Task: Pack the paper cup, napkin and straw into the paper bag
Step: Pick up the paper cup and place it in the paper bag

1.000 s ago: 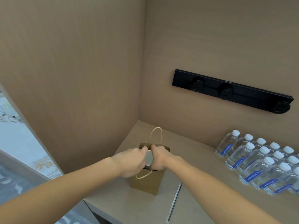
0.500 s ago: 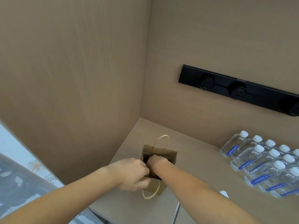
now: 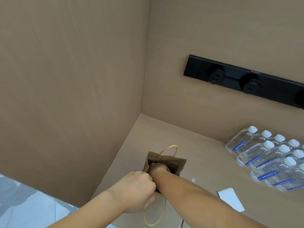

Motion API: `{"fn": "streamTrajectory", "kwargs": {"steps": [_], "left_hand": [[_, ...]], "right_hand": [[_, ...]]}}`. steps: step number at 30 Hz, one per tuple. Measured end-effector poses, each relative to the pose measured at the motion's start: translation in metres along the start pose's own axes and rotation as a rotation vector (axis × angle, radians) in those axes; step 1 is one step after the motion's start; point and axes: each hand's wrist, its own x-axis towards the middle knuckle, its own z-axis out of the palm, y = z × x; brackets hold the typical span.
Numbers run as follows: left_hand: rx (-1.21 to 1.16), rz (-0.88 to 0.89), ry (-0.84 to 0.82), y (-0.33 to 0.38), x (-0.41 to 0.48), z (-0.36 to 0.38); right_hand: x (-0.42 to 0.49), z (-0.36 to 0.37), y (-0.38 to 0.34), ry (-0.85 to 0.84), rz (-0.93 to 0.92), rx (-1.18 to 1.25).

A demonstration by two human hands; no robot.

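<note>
A brown paper bag [image 3: 178, 163] with twine handles stands open on the counter near the corner. My left hand [image 3: 138, 190] pinches the bag's near rim. My right hand [image 3: 158, 167] is sunk into the bag's mouth up to the wrist, its fingers hidden inside. The paper cup is out of sight. A white napkin [image 3: 230, 201] lies flat on the counter to the right of my right forearm. Of the straw, a thin wrapped tip [image 3: 193, 180] shows just beyond that forearm, and the rest is hidden under it.
Several small water bottles [image 3: 269, 155] with white caps lie in rows at the right. A black socket strip [image 3: 246, 81] is fixed to the back wall. Wood panels close the left and back. The counter's front edge [image 3: 115, 225] runs below my left arm.
A second ago both hands held a white-lidded cup over the bag's mouth. My right hand has since gone down into the bag, the cup is no longer visible, and the view has shifted left.
</note>
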Motion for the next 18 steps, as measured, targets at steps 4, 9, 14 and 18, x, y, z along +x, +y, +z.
{"fn": "streamTrajectory", "kwargs": {"steps": [4,9,14,18], "left_hand": [[0.011,-0.022,-0.006,-0.002,-0.001,-0.002],[0.032,-0.062,-0.034,0.004,0.005,-0.019],[0.051,-0.153,-0.023,0.011,0.015,-0.054],[0.195,-0.148,0.189,0.055,0.039,-0.085]], "right_hand": [[-0.009,-0.009,0.007,0.014,-0.136,-0.096],[-0.057,-0.042,0.03,0.056,-0.271,0.038],[-0.128,-0.078,0.067,0.297,-0.328,0.212],[-0.186,-0.049,0.129,0.535,-0.23,0.474]]}}
